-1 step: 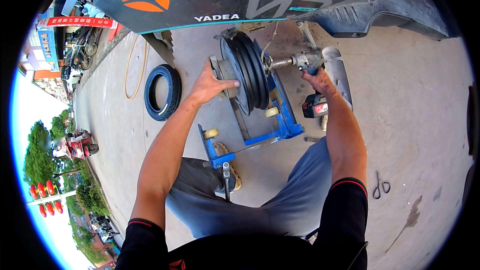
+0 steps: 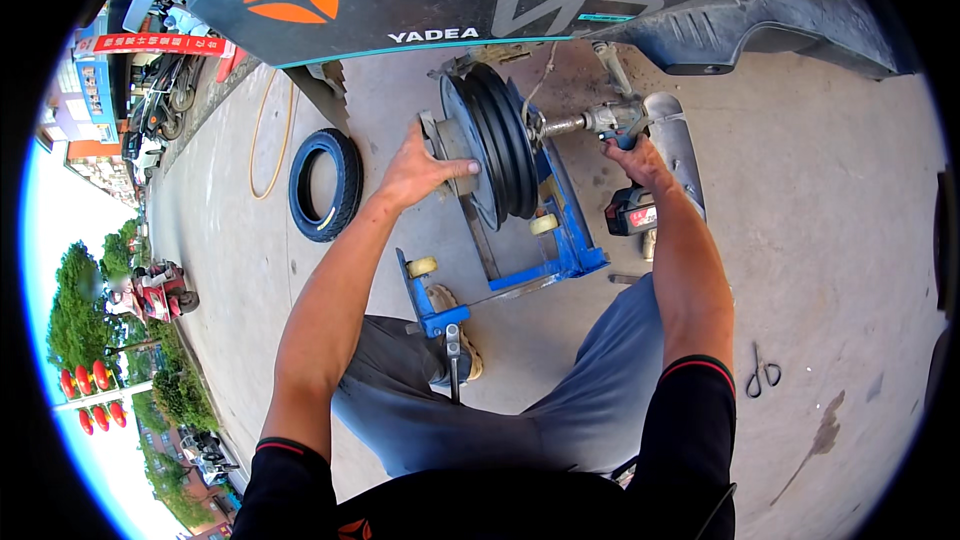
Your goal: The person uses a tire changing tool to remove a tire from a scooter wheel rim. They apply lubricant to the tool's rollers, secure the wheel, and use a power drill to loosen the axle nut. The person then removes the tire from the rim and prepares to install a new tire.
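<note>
A black wheel rim (image 2: 495,145) stands upright on its edge below the scooter body, with a grey hub on its left face. My left hand (image 2: 415,172) grips that hub, thumb lying along the side and fingers behind it. At the wheel's right side, my right hand (image 2: 640,162) is wrapped round the handle of a cordless impact wrench (image 2: 632,210), whose battery hangs toward me. The wrench's nose points left at the wheel's axle; whether the socket sits on a nut I cannot make out. A blue wheeled stand (image 2: 572,240) with pale rollers lies under and beside the wheel.
Overhead is the dark scooter body (image 2: 390,0). A loose black tyre (image 2: 302,185) and a yellow hose (image 2: 258,155) lie left. Nearer are a ratchet-like handle (image 2: 454,360) by my shoe and scissors (image 2: 762,372) on the right. A red scooter (image 2: 155,290) stands far left.
</note>
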`<control>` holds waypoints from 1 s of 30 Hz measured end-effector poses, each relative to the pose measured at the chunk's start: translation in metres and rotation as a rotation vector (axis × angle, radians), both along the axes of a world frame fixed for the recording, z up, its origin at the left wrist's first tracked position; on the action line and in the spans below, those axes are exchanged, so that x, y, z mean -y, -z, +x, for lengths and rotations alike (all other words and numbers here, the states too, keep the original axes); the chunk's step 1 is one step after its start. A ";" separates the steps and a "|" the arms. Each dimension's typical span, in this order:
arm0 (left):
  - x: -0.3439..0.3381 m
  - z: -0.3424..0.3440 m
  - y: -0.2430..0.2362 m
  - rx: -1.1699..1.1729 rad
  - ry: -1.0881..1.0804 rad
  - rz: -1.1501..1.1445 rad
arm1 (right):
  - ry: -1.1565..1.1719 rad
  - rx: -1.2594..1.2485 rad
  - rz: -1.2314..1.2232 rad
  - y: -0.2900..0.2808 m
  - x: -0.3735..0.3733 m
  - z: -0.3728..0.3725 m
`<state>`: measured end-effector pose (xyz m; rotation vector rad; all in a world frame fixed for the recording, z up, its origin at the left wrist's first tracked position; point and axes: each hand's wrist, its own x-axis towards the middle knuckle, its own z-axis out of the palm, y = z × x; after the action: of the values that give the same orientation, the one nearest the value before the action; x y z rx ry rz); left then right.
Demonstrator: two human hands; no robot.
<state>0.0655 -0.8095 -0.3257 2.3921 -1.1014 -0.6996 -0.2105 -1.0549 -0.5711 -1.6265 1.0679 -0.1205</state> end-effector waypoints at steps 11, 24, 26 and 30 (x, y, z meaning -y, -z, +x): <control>0.002 0.000 0.005 -0.082 0.007 -0.045 | 0.172 0.062 -0.089 -0.052 0.019 -0.047; -0.001 -0.004 -0.005 0.038 -0.035 0.063 | 0.438 -0.198 -0.113 -0.028 0.034 -0.272; 0.000 -0.002 0.001 0.051 -0.026 0.061 | 0.376 -0.219 -0.259 0.006 0.031 -0.326; 0.000 -0.009 -0.005 0.019 -0.040 0.049 | 0.380 -0.641 -0.189 0.028 0.014 -0.389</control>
<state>0.0570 -0.8094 -0.3208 2.4593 -1.0528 -0.6992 -0.5996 -1.0688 -0.5993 -1.6517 1.9031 0.0604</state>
